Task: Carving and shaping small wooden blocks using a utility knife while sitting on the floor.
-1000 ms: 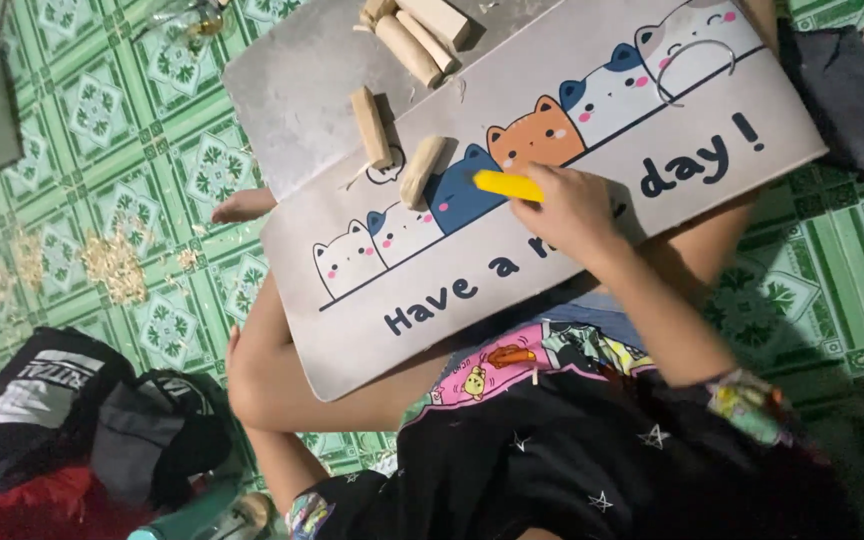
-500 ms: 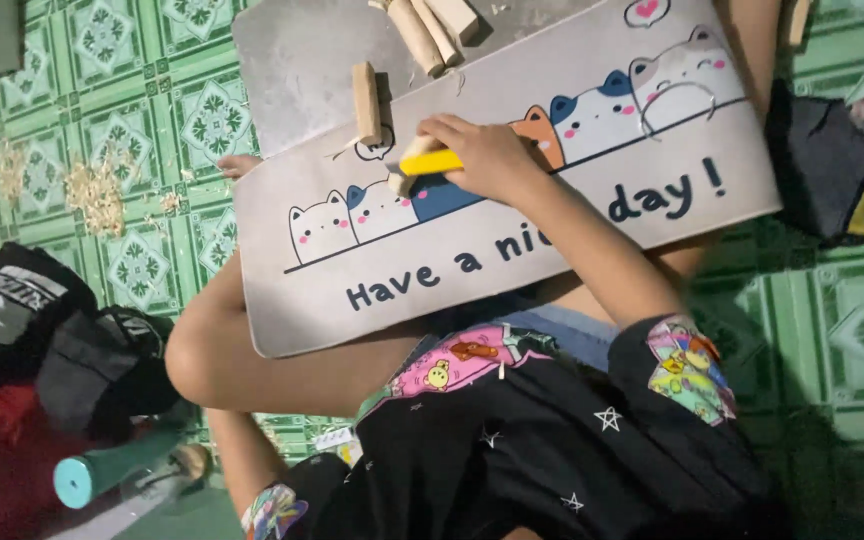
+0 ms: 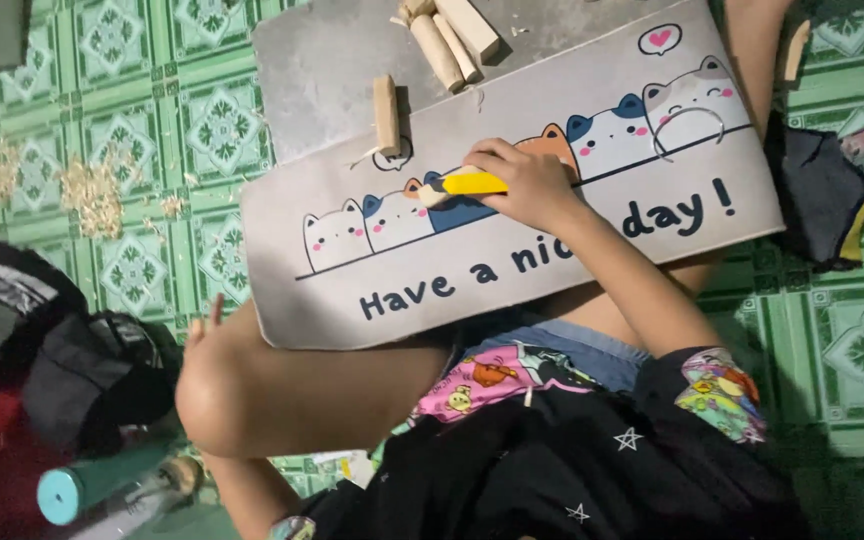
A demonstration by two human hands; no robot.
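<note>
A grey mat printed with cartoon cats lies across my lap. My right hand rests on it, shut on a yellow-handled tool. The tool's tip meets a small pale wooden piece on the mat. A short wooden block stands at the mat's far edge. My left hand shows only a few fingers beside my bent knee, close to the mat's left corner. Its grip is hidden.
Beyond the mat, a grey slab carries several wooden sticks. Wood shavings lie on the green tiled floor. Dark bags and a teal cylinder sit at the left. A dark cloth lies at the right.
My right hand slid left along the mat with the yellow tool until it reached the small wooden piece. My left hand dropped from the mat's left edge to my knee.
</note>
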